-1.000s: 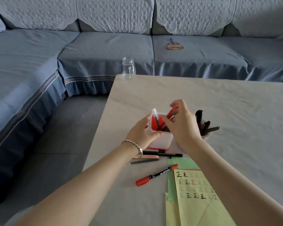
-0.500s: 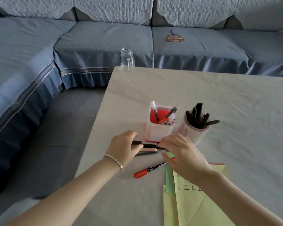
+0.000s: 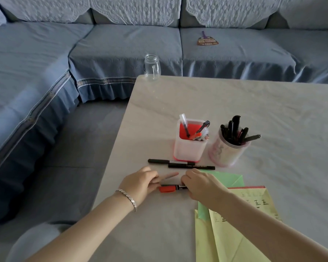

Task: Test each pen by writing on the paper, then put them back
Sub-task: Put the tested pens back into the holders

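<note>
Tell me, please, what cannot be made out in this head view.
All head view.
Red marker: right end hidden under the right hand; grip unclear.
Yellow paper: partly under the right forearm, cut by the bottom edge.
Black marker: print too small to read.
Round cup: its wall hides the pens lower down.

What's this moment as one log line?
step: pickup | right hand: gripping red-capped marker | left hand: at its cap end | black pens: loose beside square holder

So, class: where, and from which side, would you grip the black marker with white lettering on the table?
Probably pinch the black lettered marker by its right half, from above: it lies flat; the thin black pen crowds its left.
</note>
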A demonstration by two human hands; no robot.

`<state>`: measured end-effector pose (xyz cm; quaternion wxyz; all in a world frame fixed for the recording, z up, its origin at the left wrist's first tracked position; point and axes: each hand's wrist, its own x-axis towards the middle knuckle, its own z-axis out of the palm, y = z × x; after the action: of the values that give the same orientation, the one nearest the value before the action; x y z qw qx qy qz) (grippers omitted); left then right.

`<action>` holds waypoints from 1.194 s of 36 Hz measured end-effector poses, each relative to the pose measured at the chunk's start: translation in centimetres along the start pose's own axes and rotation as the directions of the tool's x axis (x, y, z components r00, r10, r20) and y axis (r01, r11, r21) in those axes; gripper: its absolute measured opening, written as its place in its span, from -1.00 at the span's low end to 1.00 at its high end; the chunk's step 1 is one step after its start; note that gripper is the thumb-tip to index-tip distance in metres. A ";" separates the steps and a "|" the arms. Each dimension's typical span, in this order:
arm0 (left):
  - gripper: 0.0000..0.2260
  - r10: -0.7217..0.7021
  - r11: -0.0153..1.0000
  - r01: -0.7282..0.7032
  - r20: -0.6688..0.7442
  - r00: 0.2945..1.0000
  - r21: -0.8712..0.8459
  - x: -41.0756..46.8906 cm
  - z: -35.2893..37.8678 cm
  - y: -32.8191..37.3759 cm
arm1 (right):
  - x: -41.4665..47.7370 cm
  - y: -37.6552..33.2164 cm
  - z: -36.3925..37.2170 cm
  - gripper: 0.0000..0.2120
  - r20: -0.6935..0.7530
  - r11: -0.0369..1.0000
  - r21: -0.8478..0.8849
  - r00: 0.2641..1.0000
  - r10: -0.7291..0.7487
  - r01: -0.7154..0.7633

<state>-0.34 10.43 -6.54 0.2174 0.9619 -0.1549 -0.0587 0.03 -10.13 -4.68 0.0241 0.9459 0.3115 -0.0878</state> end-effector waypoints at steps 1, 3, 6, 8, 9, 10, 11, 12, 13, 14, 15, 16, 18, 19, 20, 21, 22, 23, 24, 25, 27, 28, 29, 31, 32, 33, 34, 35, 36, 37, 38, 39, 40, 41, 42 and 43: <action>-0.84 -0.011 1.000 0.011 -0.005 1.000 -0.026 -0.2 -0.1 -0.1 | 0.0 0.2 0.2 -0.64 -0.019 1.000 -0.004 1.000 -0.017 0.017; -0.76 -0.044 0.994 0.041 -0.031 0.999 -0.105 -0.6 -0.5 -0.2 | -0.2 0.4 0.2 -0.66 -0.060 1.000 0.009 0.998 -0.013 0.013; -0.69 -0.127 0.960 0.089 -0.129 0.983 -0.265 -1.1 -1.5 0.4 | -1.2 0.7 -0.9 -0.79 -0.063 0.980 0.180 0.993 0.096 -0.083; -0.72 -0.213 0.904 0.119 -0.190 0.958 -0.410 -1.4 -2.0 1.3 | -2.2 1.1 -1.5 -0.80 -0.068 0.929 0.338 0.981 0.180 -0.148; -0.71 -0.254 0.861 0.120 -0.213 0.944 -0.493 -1.5 -2.1 1.9 | -2.8 1.1 -1.9 -0.84 -0.098 0.881 0.444 0.969 0.227 -0.161; -0.70 -0.289 0.813 0.111 -0.231 0.929 -0.572 -1.5 -2.3 2.6 | -3.4 1.0 -2.4 -0.89 -0.106 0.814 0.550 0.952 0.288 -0.185; -0.69 -0.322 0.761 0.098 -0.241 0.916 -0.642 -1.5 -2.4 3.4 | -3.9 0.8 -2.9 -0.93 -0.097 0.724 0.663 0.937 0.336 -0.191; -0.69 -0.348 0.707 0.088 -0.237 0.907 -0.702 -1.4 -2.6 4.2 | -4.3 0.7 -3.4 -0.92 -0.072 0.621 0.762 0.927 0.367 -0.186; -0.71 -0.369 0.650 0.085 -0.216 0.904 -0.755 -1.2 -2.7 5.1 | -4.6 0.4 -3.9 -0.87 -0.041 0.526 0.831 0.924 0.380 -0.179; -0.75 -0.378 0.595 0.088 -0.181 0.908 -0.799 -1.0 -2.9 6.0 | -5.0 0.1 -4.4 -0.83 -0.002 0.446 0.878 0.930 0.368 -0.175; -0.81 -0.377 0.545 0.104 -0.132 0.917 -0.832 -0.8 -3.0 6.9 | -5.3 -0.1 -4.8 -0.80 0.053 0.368 0.913 0.943 0.328 -0.179; -0.84 -0.366 0.493 0.126 -0.074 0.927 -0.861 -0.7 -3.2 7.8 | -5.6 -0.3 -5.2 -0.81 0.104 0.293 0.938 0.957 0.271 -0.185; -0.84 -0.321 0.395 0.167 0.035 0.946 -0.903 -0.4 -3.2 9.3 | -6.1 -0.5 -5.4 -0.83 0.177 0.218 0.952 0.967 0.181 -0.215; -0.86 -0.299 0.364 0.183 0.072 0.952 -0.913 -0.2 -3.2 9.9 | -6.3 -0.6 -5.4 -0.84 0.194 0.220 0.949 0.967 0.163 -0.227; -0.89 -0.281 0.351 0.191 0.091 0.955 -0.917 -0.1 -3.2 10.5 | -6.5 -0.7 -5.4 -0.85 0.203 0.228 0.945 0.967 0.153 -0.234; -0.91 -0.264 0.358 0.189 0.095 0.960 -0.914 0.0 -3.1 10.9 | -6.6 -0.7 -5.4 -0.86 0.211 0.234 0.942 0.967 0.146 -0.241; -0.90 -0.253 0.375 0.183 0.090 0.963 -0.909 0.0 -3.0 11.3 | -6.7 -0.7 -5.3 -0.86 0.214 0.242 0.939 0.967 0.140 -0.243; -0.88 -0.247 0.385 0.176 0.083 0.965 -0.906 0.1 -2.9 11.6 | -6.8 -0.7 -5.3 -0.87 0.217 0.250 0.937 0.967 0.132 -0.244; -0.87 -0.251 0.381 0.176 0.081 0.965 -0.908 0.1 -2.8 11.8 | -7.0 -0.5 -5.3 -0.87 0.213 0.260 0.935 0.968 0.131 -0.241; -0.87 -0.259 0.364 0.179 0.085 0.962 -0.914 0.2 -2.7 12.0 | -7.2 -0.4 -5.3 -0.86 0.201 0.268 0.935 0.969 0.142 -0.233; -0.86 -0.295 0.310 0.193 0.099 0.950 -0.931 0.3 -2.6 12.3 | -7.5 0.0 -5.0 -0.72 0.132 0.240 0.953 0.968 0.215 -0.183; -0.86 -0.321 0.285 0.197 0.100 0.942 -0.938 0.4 -2.5 12.4 | -7.6 0.3 -4.8 -0.57 0.074 0.210 0.968 0.956 0.285 -0.138; -0.84 -0.349 0.273 0.197 0.094 0.932 -0.942 0.5 -2.5 12.4 | -7.7 0.6 -4.7 -0.41 0.000 0.196 0.977 0.929 0.370 -0.079; -0.82 -0.394 0.312 0.200 0.065 0.917 -0.929 0.7 -2.3 12.2 | -7.9 1.4 -5.1 -0.18 -0.182 0.231 0.971 0.833 0.522 0.067; -0.81 -0.402 0.340 0.202 0.052 0.914 -0.919 0.8 -2.3 12.1 | -8.1 2.0 -5.7 -0.14 -0.276 0.265 0.953 0.771 0.574 0.143; -0.80 -0.403 0.355 0.203 0.047 0.914 -0.913 0.8 -2.2 12.1 | -8.2 2.6 -6.4 -0.15 -0.367 0.320 0.925 0.706 0.605 0.206; -0.80 -0.400 0.361 0.207 0.049 0.915 -0.910 0.8 -2.2 12.0 | -8.4 3.3 -7.1 -0.20 -0.460 0.397 0.882 0.642 0.613 0.253; -0.81 -0.395 0.370 0.213 0.054 0.917 -0.904 0.7 -2.2 11.9 | -8.4 4.0 -7.8 -0.27 -0.544 0.479 0.832 0.586 0.601 0.281; -0.82 -0.391 0.385 0.218 0.055 0.919 -0.897 0.6 -2.3 11.9 | -8.4 4.7 -8.3 -0.34 -0.610 0.548 0.782 0.539 0.581 0.295; -0.81 -0.387 0.399 0.217 0.051 0.920 -0.891 0.6 -2.3 11.9 | -8.3 5.4 -8.7 -0.40 -0.660 0.607 0.739 0.496 0.564 0.293; -0.81 -0.384 0.404 0.211 0.044 0.922 -0.890 0.6 -2.4 11.8 | -8.0 5.9 -8.9 -0.45 -0.694 0.655 0.705 0.454 0.558 0.272; -0.80 -0.381 0.408 0.203 0.037 0.924 -0.890 0.6 -2.5 11.8 | -7.6 6.4 -9.0 -0.51 -0.713 0.685 0.686 0.417 0.564 0.247; -0.79 -0.381 0.410 0.200 0.032 0.924 -0.890 0.7 -2.5 11.7 | -7.2 6.7 -8.9 -0.60 -0.719 0.708 0.676 0.392 0.574 0.205; -0.78 -0.385 0.413 0.200 0.028 0.922 -0.888 0.8 -2.6 11.7 | -6.7 6.9 -8.8 -0.68 -0.724 0.736 0.661 0.384 0.574 0.147; -0.78 -0.390 0.417 0.201 0.025 0.920 -0.886 0.8 -2.7 11.6 | -6.2 6.9 -8.6 -0.70 -0.729 0.768 0.635 0.391 0.561 0.081; -0.78 -0.392 0.425 0.201 0.021 0.920 -0.883 0.8 -2.8 11.5 | -5.7 6.9 -8.2 -0.68 -0.729 0.796 0.605 0.419 0.541 0.024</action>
<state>-2.21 1.41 0.94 0.6735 0.7298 0.0902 -0.0756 0.84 -18.18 4.35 -0.3867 0.8554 0.0828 0.3345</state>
